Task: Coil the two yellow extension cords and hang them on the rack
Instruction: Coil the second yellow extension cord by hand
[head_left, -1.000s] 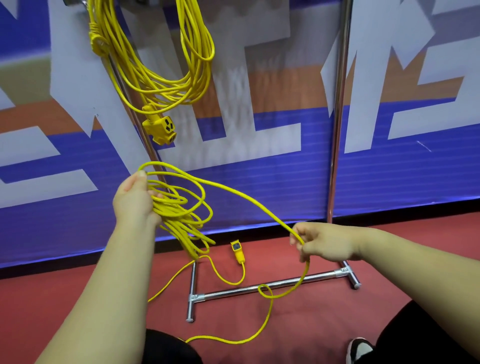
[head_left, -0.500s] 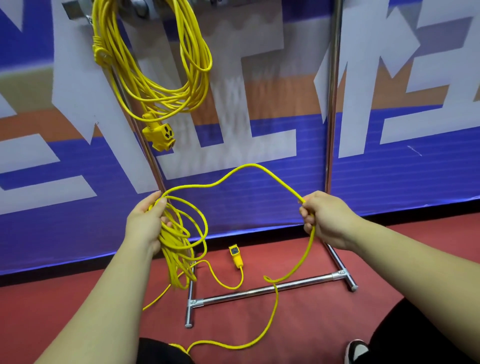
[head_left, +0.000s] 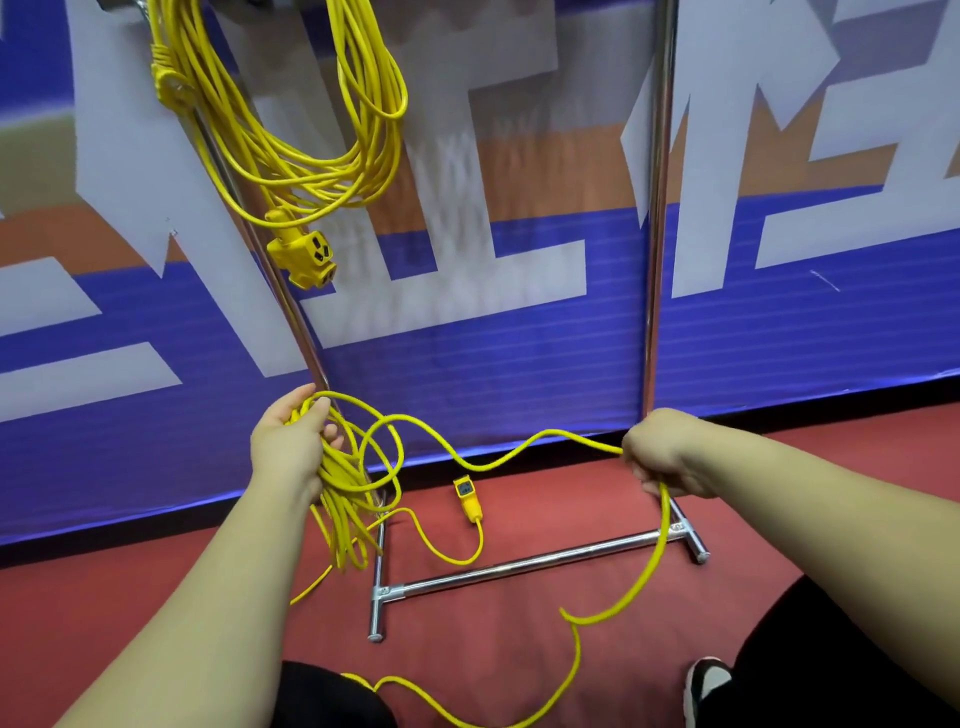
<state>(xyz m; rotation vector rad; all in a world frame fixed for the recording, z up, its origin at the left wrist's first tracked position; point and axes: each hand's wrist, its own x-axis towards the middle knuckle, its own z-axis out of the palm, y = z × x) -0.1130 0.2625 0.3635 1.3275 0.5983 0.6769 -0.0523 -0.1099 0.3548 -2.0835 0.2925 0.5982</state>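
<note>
A red floor (head_left: 519, 654) and a blue-and-white wall (head_left: 519, 364) sat behind a shiny metal rack (head_left: 657, 208), with one cord up and one not yet done.

The first yellow cord (head_left: 291, 171) hung in a neat bunch from the top of the rack, so that part looked finished. The left hand (head_left: 291, 447) was curled round a bunch of loops of the second yellow cord (head_left: 545, 441), close to the rack's left pole. The right hand (head_left: 670, 452) was closed round the loose part of that cord, well apart from the left. A long piece lay wiggling on the floor, and its socket end (head_left: 467, 496) lay by the rack's foot. I think a few more loops were needed, then the hanging.
</note>
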